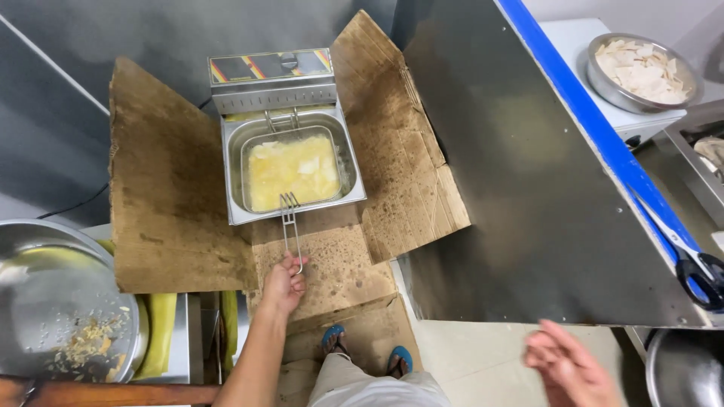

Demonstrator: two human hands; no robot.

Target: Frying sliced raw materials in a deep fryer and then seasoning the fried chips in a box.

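We count one steel fryer (290, 136) standing against the wall, with one wire basket (294, 172) sunk in its yellow oil, pale chips floating inside. One wire handle (290, 230) runs from the basket's near rim out over the oil-stained cardboard (181, 181) that lines the fryer on both sides and in front. We see two hands: the left hand (284, 285) has its fingers curled around the near end of the handle, gripping it, while the right hand (569, 365) hangs low at the lower right, fingers spread loose and holding nothing. There are two round steel bowls: one (68, 301) at the lower left holding crumbs, one (641, 71) at the upper right heaped with pale raw chips. One pair of scissors (690, 264) lies on the blue table edge.
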